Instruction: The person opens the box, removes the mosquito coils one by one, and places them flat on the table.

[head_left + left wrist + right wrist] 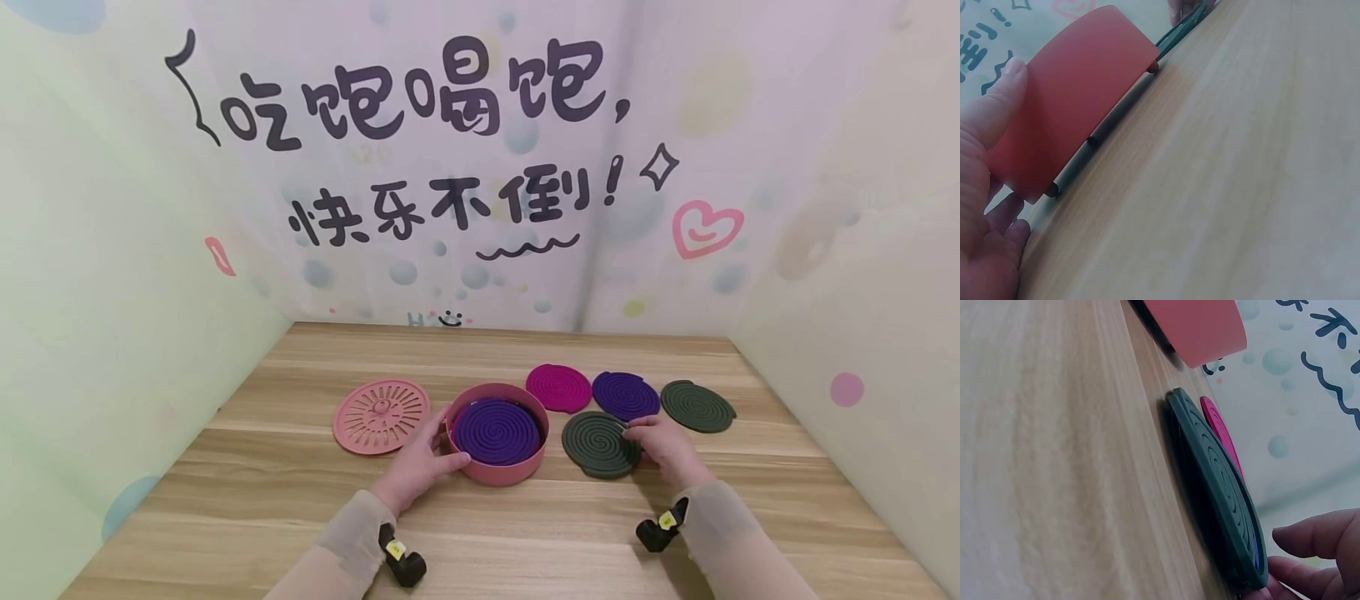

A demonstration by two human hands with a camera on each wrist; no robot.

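Left grip (420, 464) holds pink box (502, 475); right grip (665, 447) holds green coil (598, 444) on its left: seemingly pickup, calling for level lift.

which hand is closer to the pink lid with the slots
Left. The left hand is close beside the pink lid, holding the pink tin; the right hand is farther off, past the tin, at a green coil.

The left hand (974, 200) holds a red tin (1075, 100). Past the tin, the right hand (1179, 10) touches a green mat (1181, 30).
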